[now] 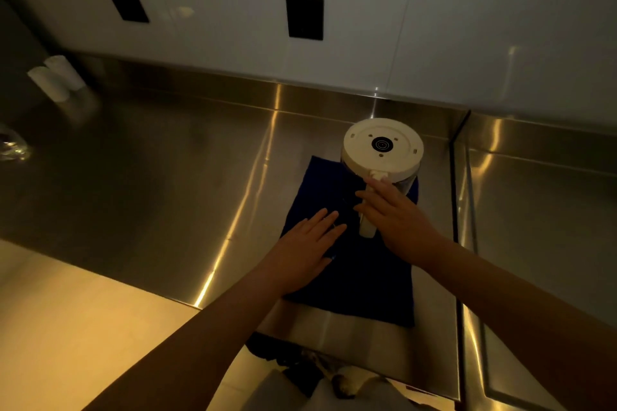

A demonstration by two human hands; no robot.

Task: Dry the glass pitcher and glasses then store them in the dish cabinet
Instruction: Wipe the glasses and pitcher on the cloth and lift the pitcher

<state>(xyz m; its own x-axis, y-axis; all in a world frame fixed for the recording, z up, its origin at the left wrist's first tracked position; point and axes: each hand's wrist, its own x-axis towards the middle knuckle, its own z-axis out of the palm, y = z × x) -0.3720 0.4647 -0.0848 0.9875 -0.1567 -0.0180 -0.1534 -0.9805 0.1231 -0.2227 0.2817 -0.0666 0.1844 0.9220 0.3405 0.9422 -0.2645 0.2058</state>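
Observation:
The glass pitcher [383, 147] stands upside down on a dark blue cloth [364, 280] spread on the steel counter, its round white base facing up and its white handle pointing toward me. My right hand [392, 220] lies over the handle with fingers stretched out, touching it. My left hand [309, 245] rests flat on the cloth, just left of the handle. At the far left edge a clear glass [11, 147] is partly in view.
The steel counter [160, 183] runs wide to the left, with a raised back edge under a white wall holding two black outlets [304, 17]. Two white cylinders [55, 77] stand at the back left. A seam [455, 210] divides off another steel surface on the right.

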